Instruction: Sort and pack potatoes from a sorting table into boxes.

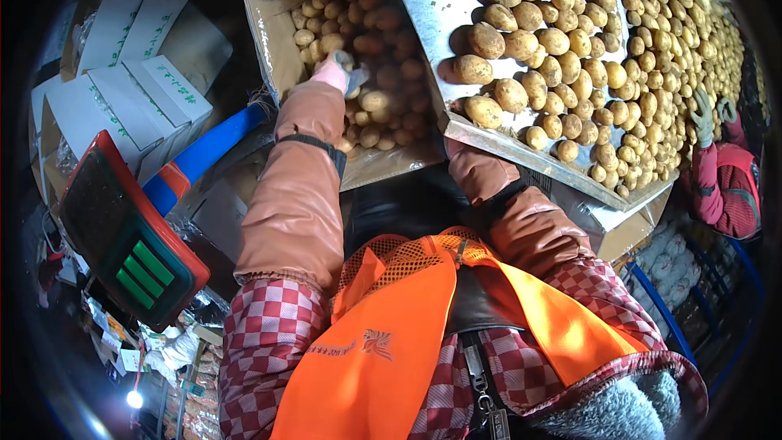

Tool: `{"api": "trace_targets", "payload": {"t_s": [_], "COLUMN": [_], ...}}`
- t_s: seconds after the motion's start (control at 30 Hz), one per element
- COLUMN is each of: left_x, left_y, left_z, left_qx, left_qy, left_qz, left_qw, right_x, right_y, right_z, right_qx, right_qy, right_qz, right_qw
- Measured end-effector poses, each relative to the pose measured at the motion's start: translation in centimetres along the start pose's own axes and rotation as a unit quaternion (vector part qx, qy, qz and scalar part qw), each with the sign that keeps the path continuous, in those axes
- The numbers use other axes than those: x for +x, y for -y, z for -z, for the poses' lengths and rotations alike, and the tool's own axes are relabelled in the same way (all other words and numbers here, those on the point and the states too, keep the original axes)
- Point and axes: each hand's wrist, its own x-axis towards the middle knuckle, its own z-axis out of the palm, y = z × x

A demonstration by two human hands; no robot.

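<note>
I can't tell either grip: left hand (347, 75) among potatoes (377, 101) inside box (265, 41), right hand hidden at bench (529, 156) edge; scale (122, 232) leftward.

Glowing lamp (134, 399) at lower left, blue rails (661, 312) at right.

Red-framed display (126, 232), white cartons (126, 110); glowing white lamp (134, 399)

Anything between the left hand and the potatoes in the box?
Nothing visible. The left hand is inside the open box, right at the potatoes; whether it grips one is too blurred to tell.
</note>
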Motion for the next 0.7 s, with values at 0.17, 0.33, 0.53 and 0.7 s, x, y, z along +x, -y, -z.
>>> {"api": "trace_targets", "payload": {"t_s": [0.17,0.33,0.53,0.7], "left_x": [-2.8,-3.7,-3.7,6.8], "left_y": [0.7,-1.8,-2.9,-1.9], "left_z": [0.0,0.0,3.1,2.9], "left_qx": [-0.045,0.084,0.025,-0.201], "left_qy": [-0.025,-0.018,-0.260,0.044], "left_qz": [-0.015,0.063,-0.021,0.001], "left_qw": [0.999,0.994,0.965,0.979], "right_x": [0.2,0.6,0.6,0.7], "right_y": [0.2,0.3,0.0,-0.3], "right_z": [-0.2,-0.6,-0.5,-0.6], "right_qx": [0.004,0.008,0.016,0.023], "right_qy": [-0.001,0.001,0.007,0.004], "right_qz": [-0.005,-0.001,-0.008,-0.011], "right_qw": [1.000,1.000,1.000,1.000]}}
